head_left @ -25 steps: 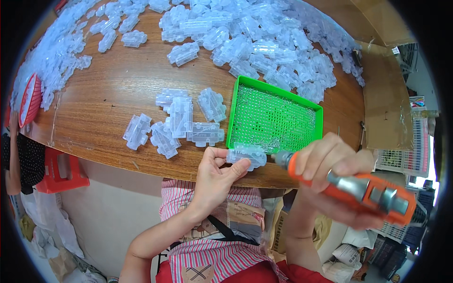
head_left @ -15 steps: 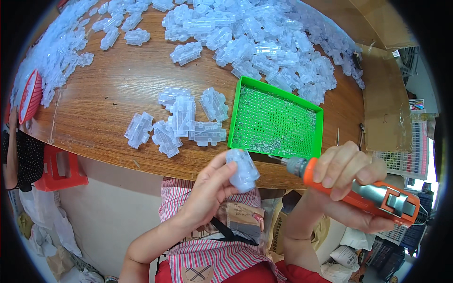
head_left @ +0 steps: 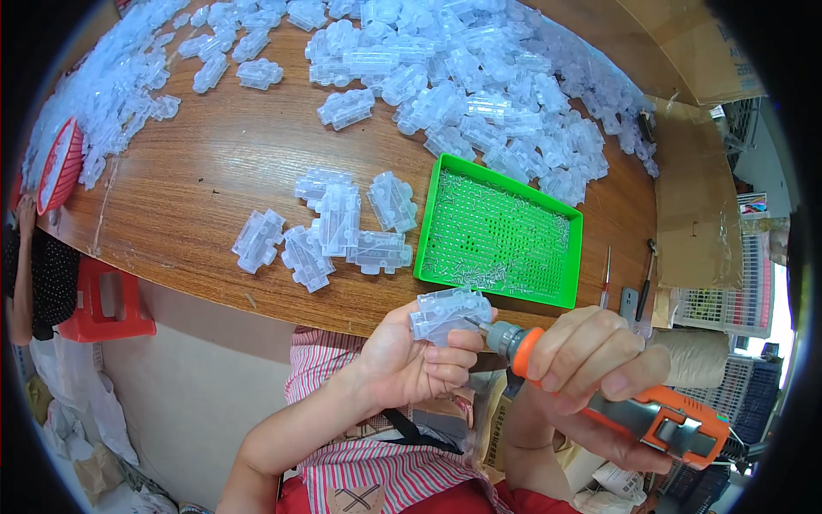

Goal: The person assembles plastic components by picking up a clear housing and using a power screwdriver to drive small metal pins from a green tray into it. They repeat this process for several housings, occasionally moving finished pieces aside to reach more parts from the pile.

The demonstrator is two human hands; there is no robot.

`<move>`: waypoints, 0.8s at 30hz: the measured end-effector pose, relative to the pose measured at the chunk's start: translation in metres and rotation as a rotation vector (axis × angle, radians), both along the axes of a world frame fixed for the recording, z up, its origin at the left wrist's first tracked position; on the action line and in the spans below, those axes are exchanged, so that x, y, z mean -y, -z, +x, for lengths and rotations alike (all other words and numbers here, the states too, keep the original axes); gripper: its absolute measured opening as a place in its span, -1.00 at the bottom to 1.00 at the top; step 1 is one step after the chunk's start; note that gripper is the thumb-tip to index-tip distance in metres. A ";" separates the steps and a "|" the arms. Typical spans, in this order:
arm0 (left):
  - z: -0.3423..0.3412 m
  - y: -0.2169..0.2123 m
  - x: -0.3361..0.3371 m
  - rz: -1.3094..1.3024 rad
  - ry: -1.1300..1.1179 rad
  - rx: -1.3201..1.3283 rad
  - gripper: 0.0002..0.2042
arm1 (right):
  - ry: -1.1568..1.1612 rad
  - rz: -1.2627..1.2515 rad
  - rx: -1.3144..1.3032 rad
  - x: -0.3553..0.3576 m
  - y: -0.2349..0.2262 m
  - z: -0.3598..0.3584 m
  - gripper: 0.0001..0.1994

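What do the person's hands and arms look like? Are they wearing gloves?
No gloves! The left hand and right hand are bare, with ordinary fingers and thumbs. The left forearm and right forearm look bare too. A bit of red sleeve shows on the right, near a pink-striped apron.

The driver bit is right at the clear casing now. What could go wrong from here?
The bit of the orange driver could slip and jab the left hand, whose fingers curl close by. The clear casing, gripped in that hand, might twist under pressure. The driver, in the right hand, could perhaps bump the green tray and scatter its small metal pieces.
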State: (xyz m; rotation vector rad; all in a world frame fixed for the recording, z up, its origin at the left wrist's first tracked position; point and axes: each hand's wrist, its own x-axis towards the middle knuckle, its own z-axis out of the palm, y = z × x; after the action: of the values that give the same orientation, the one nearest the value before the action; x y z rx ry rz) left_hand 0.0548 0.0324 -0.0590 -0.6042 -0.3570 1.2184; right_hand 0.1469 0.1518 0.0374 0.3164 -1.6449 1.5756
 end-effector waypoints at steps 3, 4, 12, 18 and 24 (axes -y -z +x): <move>0.002 0.001 0.000 0.005 0.005 0.027 -0.56 | -0.003 -0.021 -0.039 -0.002 0.001 -0.002 -0.34; 0.002 0.001 0.000 0.001 0.003 0.011 -0.56 | -0.004 -0.021 -0.039 -0.001 0.001 -0.001 -0.34; 0.008 -0.001 0.002 -0.047 -0.058 -0.201 -0.53 | -0.057 0.050 0.006 -0.003 0.003 -0.004 -0.32; 0.002 -0.004 0.003 -0.002 0.016 -0.316 -0.62 | -0.117 0.090 -0.011 -0.001 0.001 -0.010 -0.34; -0.002 0.000 0.003 0.057 0.059 -0.388 -0.66 | -0.137 0.147 -0.084 -0.004 0.003 -0.013 -0.33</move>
State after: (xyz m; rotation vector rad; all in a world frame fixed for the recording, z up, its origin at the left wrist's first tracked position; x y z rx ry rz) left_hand 0.0533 0.0298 -0.0591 -0.3158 -0.0467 1.2335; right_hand 0.1337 0.1553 0.0339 0.5759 -1.7072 1.5217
